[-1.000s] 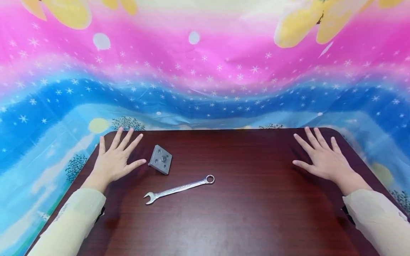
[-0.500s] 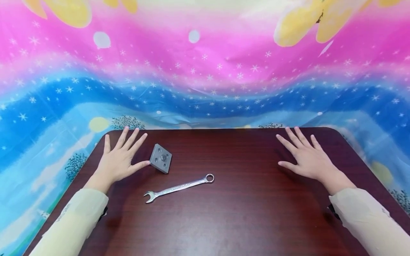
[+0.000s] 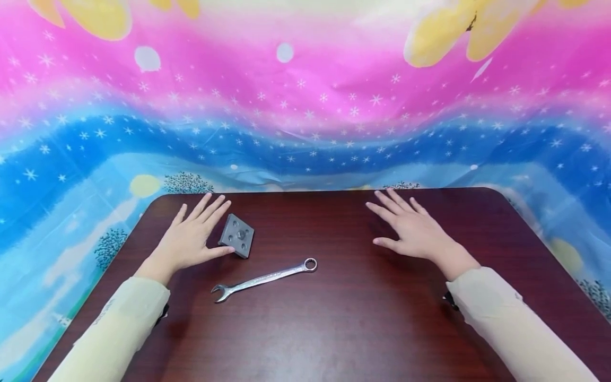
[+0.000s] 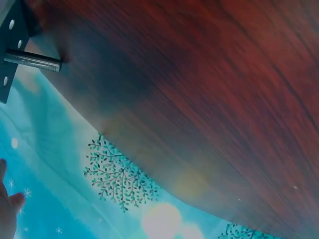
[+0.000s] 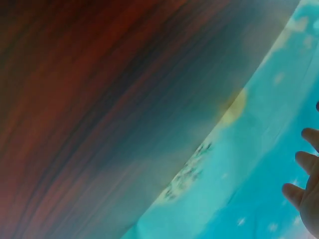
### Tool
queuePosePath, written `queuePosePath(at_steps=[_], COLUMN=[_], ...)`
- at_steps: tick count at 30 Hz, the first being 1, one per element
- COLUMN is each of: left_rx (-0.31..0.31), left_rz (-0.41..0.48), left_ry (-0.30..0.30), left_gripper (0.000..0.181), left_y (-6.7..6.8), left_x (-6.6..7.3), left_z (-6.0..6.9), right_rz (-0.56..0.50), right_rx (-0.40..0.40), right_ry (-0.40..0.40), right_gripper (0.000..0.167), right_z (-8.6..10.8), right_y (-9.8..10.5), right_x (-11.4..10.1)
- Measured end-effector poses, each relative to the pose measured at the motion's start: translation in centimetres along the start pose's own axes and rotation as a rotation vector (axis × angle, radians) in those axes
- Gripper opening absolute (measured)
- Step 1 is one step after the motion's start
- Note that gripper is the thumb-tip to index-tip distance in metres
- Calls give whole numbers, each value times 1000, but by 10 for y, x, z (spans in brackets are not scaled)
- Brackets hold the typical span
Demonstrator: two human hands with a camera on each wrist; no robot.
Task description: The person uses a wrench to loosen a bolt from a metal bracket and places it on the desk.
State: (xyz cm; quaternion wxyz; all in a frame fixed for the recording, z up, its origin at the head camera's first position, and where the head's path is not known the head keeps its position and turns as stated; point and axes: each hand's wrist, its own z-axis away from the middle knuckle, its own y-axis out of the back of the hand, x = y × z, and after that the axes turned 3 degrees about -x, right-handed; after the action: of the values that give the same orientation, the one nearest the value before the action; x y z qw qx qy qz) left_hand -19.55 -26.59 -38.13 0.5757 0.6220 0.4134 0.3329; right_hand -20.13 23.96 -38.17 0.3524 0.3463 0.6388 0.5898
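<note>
In the head view a grey square plate (image 3: 238,236) with several holes stands tilted on the table's left half. The left wrist view shows this plate (image 4: 6,55) with a threaded rod (image 4: 40,60) sticking out. My left hand (image 3: 191,240) has its fingers spread, its thumb overlapping the plate's lower left edge; whether it touches cannot be told. A silver wrench (image 3: 267,278) lies in front of the plate, ring end to the right. My right hand (image 3: 415,231) is spread over the table's right half, holding nothing; its fingers (image 5: 308,162) show at the right wrist view's edge.
The dark red-brown table (image 3: 334,323) has rounded far corners. A pink and blue patterned cloth (image 3: 296,127) hangs behind it and along both sides.
My right hand has moved well to the left, toward the table's middle. My left hand has shifted a little right, its thumb now over the plate's edge. Plate and wrench stay in place.
</note>
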Motion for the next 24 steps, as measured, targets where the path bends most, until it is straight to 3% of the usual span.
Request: queuePosePath(at_steps=[9,14,24], left_rx=[-70,-138,-225], left_rz=[103,174,343], left_ry=[-7,-10,12], left_gripper=[112,110,105], left_y=[1,7,5], left_x=[2,2,2], left_z=[-11,-16,-17], right_rz=[-86,-114,-161], right_rx=[-49,-56,-167], right_ry=[133,217,293], right_gripper=[80,73,65], right_z=[-33,-47,-67], right_y=[-5,-9,-13], right_x=[-49,-74,-123])
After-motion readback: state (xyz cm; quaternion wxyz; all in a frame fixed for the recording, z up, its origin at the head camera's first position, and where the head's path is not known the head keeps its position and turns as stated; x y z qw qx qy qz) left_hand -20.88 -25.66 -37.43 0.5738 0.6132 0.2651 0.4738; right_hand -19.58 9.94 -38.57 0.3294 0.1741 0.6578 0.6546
